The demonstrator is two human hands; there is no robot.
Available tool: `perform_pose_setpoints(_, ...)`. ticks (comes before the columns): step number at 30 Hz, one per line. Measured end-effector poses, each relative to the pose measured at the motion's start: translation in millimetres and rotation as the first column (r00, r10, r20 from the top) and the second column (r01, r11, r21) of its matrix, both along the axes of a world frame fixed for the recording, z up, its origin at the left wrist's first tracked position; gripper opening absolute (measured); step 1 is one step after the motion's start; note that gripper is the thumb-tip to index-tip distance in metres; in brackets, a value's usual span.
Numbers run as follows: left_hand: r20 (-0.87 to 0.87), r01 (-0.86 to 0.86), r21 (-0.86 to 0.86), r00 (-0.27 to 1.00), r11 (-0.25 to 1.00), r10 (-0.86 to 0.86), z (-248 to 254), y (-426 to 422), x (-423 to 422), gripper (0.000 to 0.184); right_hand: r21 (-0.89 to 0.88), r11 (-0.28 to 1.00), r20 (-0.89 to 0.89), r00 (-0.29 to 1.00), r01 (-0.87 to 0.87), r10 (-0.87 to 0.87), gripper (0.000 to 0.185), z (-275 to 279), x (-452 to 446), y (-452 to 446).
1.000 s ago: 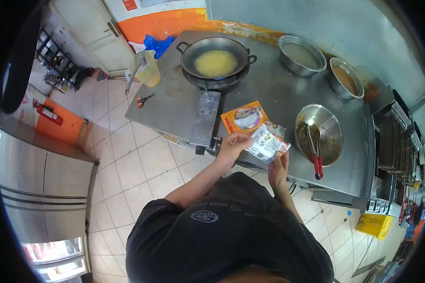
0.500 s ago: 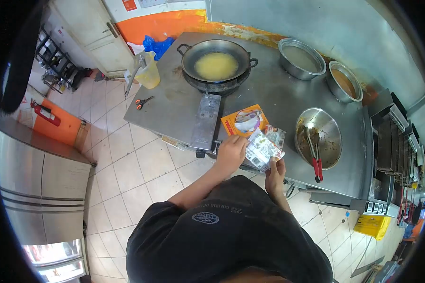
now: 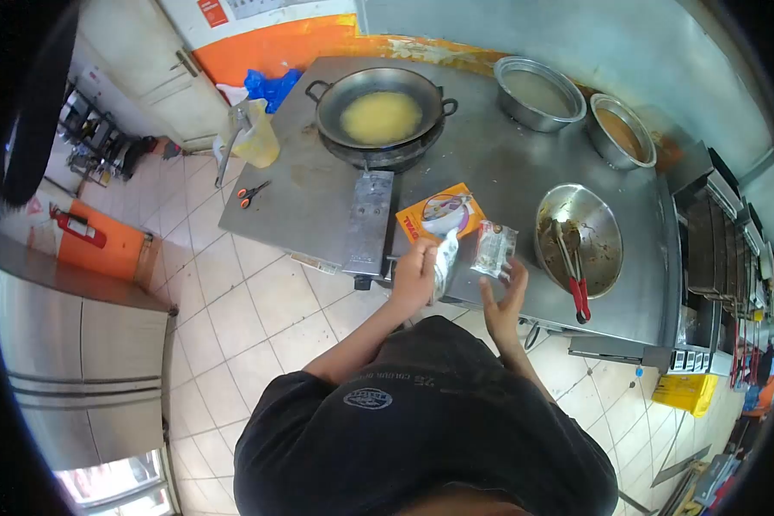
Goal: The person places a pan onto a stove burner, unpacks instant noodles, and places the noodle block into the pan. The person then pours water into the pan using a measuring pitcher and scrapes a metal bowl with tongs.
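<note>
**Left hand grips one packet, right hand open beside another**

The orange box (image 3: 420,212) at the center of the frame carries large lettering that reads "OYAL"; its first letter is hard to make out. The print on the second packet (image 3: 494,250) is too small to read, as is the round badge on the black shirt (image 3: 404,430).

Earlier, both hands held one packet spread flat. Now only the left hand (image 3: 414,273) has that held packet (image 3: 445,262), its fingers clamped on it, and it is seen narrow, overlapping the box's lower edge in view. The right hand (image 3: 506,297) has let go, its fingers apart, just below the second packet, which lies on the metal surface (image 3: 482,163) beside the box.

The front edge of the surface runs close to both hands. Bare metal shows between the wok (image 3: 331,110) and the steel bowl (image 3: 607,234), where red-handled tongs (image 3: 578,288) lean over the rim. Scissors (image 3: 248,196) lie near the left edge.
</note>
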State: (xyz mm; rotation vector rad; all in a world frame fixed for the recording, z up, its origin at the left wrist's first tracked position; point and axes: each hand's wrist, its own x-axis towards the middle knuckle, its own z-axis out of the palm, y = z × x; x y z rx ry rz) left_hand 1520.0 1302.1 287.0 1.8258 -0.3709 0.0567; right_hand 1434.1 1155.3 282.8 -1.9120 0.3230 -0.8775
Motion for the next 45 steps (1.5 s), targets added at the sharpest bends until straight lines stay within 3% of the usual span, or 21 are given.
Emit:
perform_pose_setpoints(3, 0.029, 0.081, 0.051, 0.996, 0.995, -0.083, 18, -1, -14, 0.013, -0.108, 0.859, -0.121, 0.865, -0.500, 0.488, 0.031, 25, 16, 7)
perform_pose_setpoints(4, 0.012, 0.085, 0.032, 0.996, 0.996, -0.085, 20, -4, -15, 0.013, -0.017, 0.871, -0.159, 0.861, -0.491, 0.483, 0.026, 18, 19, 13)
perform_pose_setpoints(9, 0.063, 0.239, 0.082, 0.968, 0.967, -0.245, 15, 3, -15, 0.012, -0.080, 0.859, -0.218, 0.850, -0.506, 0.480, 0.018, 2, 17, 11)
perform_pose_setpoints(12, -0.023, 0.331, 0.114, 0.944, 0.937, -0.330, 22, 1, -17, 0.012, -0.072, 0.845, -0.291, 0.822, -0.530, 0.490, 0.016, 18, 9, 15)
perform_pose_setpoints(15, 0.019, 0.365, 0.167, 0.927, 0.916, -0.373, 24, -4, -14, 0.011, -0.271, 0.846, -0.394, 0.855, -0.459, 0.338, 0.013, 19, 7, 15)
perform_pose_setpoints(19, 0.013, 0.338, 0.135, 0.939, 0.931, -0.343, 30, -12, -18, 0.012, -0.380, 0.859, -0.226, 0.935, -0.343, 0.273, 0.012, 12, 11, 9)
perform_pose_setpoints(23, -0.169, 0.255, -0.121, 0.947, 0.959, -0.273, 10, -16, -11, 0.009, -0.211, 0.924, -0.211, 0.938, -0.320, 0.276, 0.011, 20, 9, 0)
perform_pose_setpoints(24, -0.266, 0.280, -0.347, 0.886, 0.895, -0.380, 8, -14, -1, 0.009, -0.171, 0.932, -0.194, 0.939, -0.319, 0.285, 0.011, 23, 8, -2)
perform_pose_setpoints(25, -0.186, 0.344, -0.321, 0.891, 0.882, -0.415, 6, -15, 1, 0.011, -0.133, 0.939, -0.177, 0.939, -0.318, 0.293, 0.011, 26, 8, -4)
perform_pose_setpoints(27, -0.030, 0.459, -0.257, 0.876, 0.850, -0.482, 10, -16, 3, 0.017, -0.225, 0.925, -0.143, 0.950, -0.305, 0.278, 0.011, 38, 7, -6)
perform_pose_setpoints(32, -0.016, 0.474, -0.136, 0.877, 0.870, -0.480, 23, -20, 5, 0.013, -0.184, 0.946, -0.112, 0.962, -0.266, 0.249, 0.008, 52, 8, -11)
perform_pose_setpoints(35, -0.017, 0.446, 0.002, 0.895, 0.895, -0.446, 55, -23, 1, 0.014, -0.144, 0.939, -0.330, 0.910, -0.311, 0.251, 0.009, 80, 8, -17)
perform_pose_setpoints(36, 0.052, 0.417, 0.062, 0.906, 0.907, -0.420, 61, -23, -3, 0.010, -0.154, 0.920, -0.376, 0.882, -0.361, 0.284, 0.012, 89, 6, -20)
perform_pose_setpoints(39, -0.012, 0.442, 0.085, 0.897, 0.893, -0.442, 60, -19, -12, 0.008, -0.151, 0.896, -0.423, 0.846, -0.418, 0.324, 0.015, 73, -5, -22)
perform_pose_setpoints(41, 0.047, 0.466, 0.142, 0.878, 0.873, -0.477, 59, -19, -12, 0.007, -0.191, 0.891, -0.326, 0.883, -0.411, 0.338, 0.014, 69, -9, -19)
perform_pose_setpoints(43, 0.078, 0.460, 0.087, 0.881, 0.884, -0.466, 60, -22, -12, 0.006, -0.209, 0.906, -0.241, 0.917, -0.368, 0.317, 0.014, 68, -11, -16)
perform_pose_setpoints(45, -0.006, 0.464, 0.076, 0.885, 0.882, -0.465, 61, -17, -14, 0.004, -0.175, 0.905, -0.271, 0.903, -0.387, 0.334, 0.022, 64, -16, -18)
